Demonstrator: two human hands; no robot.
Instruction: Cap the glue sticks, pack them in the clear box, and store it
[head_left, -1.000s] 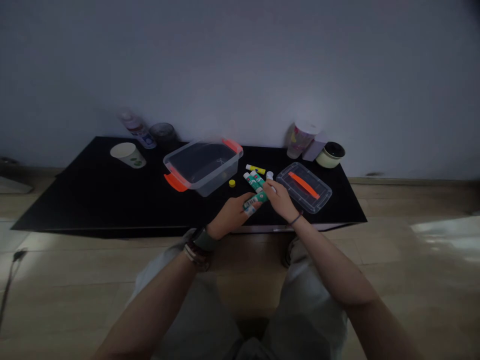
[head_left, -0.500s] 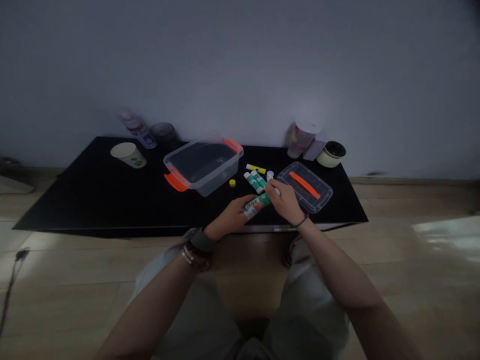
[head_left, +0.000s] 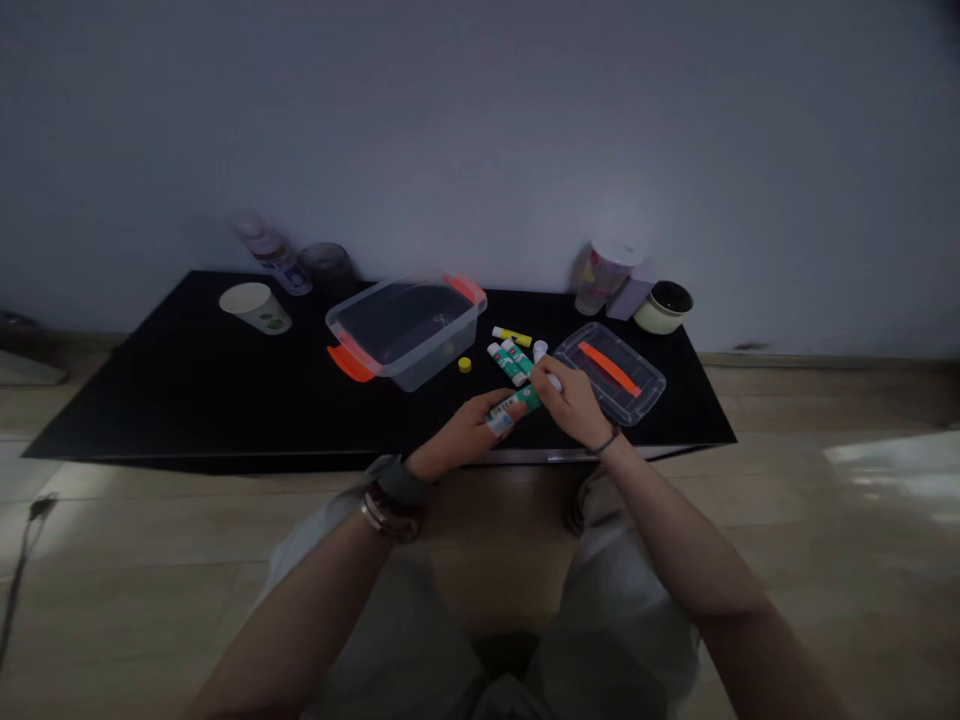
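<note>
My left hand (head_left: pixel 469 430) is wrapped round the body of a green-and-white glue stick (head_left: pixel 527 398), tilted up to the right above the table's front edge. The fingers of my right hand (head_left: pixel 576 402) are closed on its upper end, where a bit of white (head_left: pixel 555 382) shows; they hide whether that is a cap. Two more green glue sticks (head_left: pixel 508 365) lie side by side just beyond my hands. Behind them are a yellow glue stick (head_left: pixel 512 337) and a small white piece like a cap (head_left: pixel 540 349). A yellow cap (head_left: pixel 465 365) rests to their left.
Left of centre stands a clear plastic box (head_left: pixel 431 362) with orange clips. Its clear lid (head_left: pixel 645 397) with an orange handle lies at right. Around the black table (head_left: pixel 187 400) are a paper cup (head_left: pixel 259 308), a spray bottle (head_left: pixel 274 258), a dark bowl, a clear cup (head_left: pixel 600 280) and a cream pot (head_left: pixel 660 312).
Almost nothing differs. Both hands keep their hold on the glue stick, with only a very slight shift of the right hand and of the camera view.
</note>
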